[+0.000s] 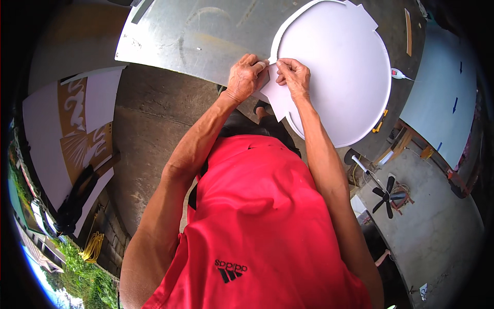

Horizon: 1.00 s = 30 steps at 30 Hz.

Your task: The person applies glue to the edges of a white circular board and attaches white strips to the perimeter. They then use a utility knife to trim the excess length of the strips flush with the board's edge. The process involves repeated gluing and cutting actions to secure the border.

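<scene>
Far L: bare metal tabletop (170, 49), w/ a small white scrap (198, 49) on it; most open room is here, L of the work. Near edge runs just below the hands, floor beyond.

L hand (247, 77): fingers curled closed, thumb tip in on the lower end of the white edge strip (281, 33); exact grip partly hidden. Strip looks thin & bendy, prob. creases if forced; best pinched close to the join.

R hand (294, 77): thumb & index pinched, no visible gap, on same strip end; other fingers curled.

White disc (334, 77) lies flat, mid-to-R on the table, lower rim seemingly past the near edge. Prob. light, stiffish, smooth so may slide; hold by rim, since the pointed tab (278, 100) could bend.

R side tighter: yellow utility knife (381, 121) & white nozzle-type tool (398, 73) sit right by the rim.
</scene>
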### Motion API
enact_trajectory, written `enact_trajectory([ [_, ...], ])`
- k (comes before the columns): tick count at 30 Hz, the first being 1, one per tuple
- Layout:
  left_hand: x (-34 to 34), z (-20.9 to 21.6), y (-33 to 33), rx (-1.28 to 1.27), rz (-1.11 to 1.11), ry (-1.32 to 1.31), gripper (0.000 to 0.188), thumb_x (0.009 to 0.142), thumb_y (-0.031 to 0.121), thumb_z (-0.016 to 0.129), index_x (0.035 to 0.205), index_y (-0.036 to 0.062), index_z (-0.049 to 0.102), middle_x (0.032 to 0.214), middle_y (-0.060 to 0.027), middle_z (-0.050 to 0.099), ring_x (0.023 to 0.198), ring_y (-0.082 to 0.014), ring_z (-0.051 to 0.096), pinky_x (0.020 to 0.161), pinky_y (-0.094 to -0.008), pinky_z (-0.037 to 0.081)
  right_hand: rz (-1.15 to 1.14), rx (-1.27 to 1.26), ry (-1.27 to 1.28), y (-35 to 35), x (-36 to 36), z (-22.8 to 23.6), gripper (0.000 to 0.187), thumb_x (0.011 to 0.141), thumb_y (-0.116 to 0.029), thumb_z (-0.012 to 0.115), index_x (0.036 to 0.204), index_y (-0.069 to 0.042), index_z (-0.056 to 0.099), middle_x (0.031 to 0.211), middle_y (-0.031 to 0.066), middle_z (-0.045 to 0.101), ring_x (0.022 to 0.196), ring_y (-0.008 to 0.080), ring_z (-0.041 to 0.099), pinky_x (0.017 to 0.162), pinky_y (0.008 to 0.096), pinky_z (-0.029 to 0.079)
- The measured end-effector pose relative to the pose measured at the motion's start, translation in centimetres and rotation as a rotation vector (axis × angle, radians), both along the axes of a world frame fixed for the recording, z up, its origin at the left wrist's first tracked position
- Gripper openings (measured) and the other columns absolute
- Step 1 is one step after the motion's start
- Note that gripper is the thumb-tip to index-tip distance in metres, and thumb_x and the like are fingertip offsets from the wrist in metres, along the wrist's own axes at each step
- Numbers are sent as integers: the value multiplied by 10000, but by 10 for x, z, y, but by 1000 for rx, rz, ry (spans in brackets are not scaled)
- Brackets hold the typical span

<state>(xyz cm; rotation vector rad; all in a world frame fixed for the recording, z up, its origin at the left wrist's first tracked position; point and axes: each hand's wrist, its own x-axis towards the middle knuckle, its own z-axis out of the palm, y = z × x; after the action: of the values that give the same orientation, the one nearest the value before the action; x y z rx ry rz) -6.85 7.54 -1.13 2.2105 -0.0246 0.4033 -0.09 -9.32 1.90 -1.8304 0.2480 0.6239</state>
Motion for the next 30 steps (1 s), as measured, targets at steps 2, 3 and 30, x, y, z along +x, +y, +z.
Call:
enact_trajectory([
  [2, 1, 2, -1, -3, -1, 0, 235, 798, 41, 787, 1029, 83, 791, 846, -76, 652, 796, -283, 651, 687, -398, 540, 0, 13, 7, -2, -1, -1, 305, 943, -237, 775, 1084, 30, 729, 798, 84, 677, 563, 120, 644, 495, 247, 535],
  [3, 2, 0, -1, -2, -1, -2, 230, 804, 47, 789, 1031, 85, 791, 846, -75, 652, 797, -283, 652, 685, -398, 539, -2, 21, 8, -2, 0, -1, 305, 943, -237, 775, 1084, 29, 729, 796, 83, 677, 564, 121, 645, 494, 247, 536],
  [30, 3, 3, -7, 94, 27, 11, 271, 768, 22, 816, 1034, 70, 790, 862, -84, 686, 766, -274, 660, 664, -381, 548, -552, -883, -439, -517, 33, 11, 282, 936, -105, 726, 1211, -45, 736, 1169, 127, 750, 1050, 238, 705, 942, 351, 547],
])
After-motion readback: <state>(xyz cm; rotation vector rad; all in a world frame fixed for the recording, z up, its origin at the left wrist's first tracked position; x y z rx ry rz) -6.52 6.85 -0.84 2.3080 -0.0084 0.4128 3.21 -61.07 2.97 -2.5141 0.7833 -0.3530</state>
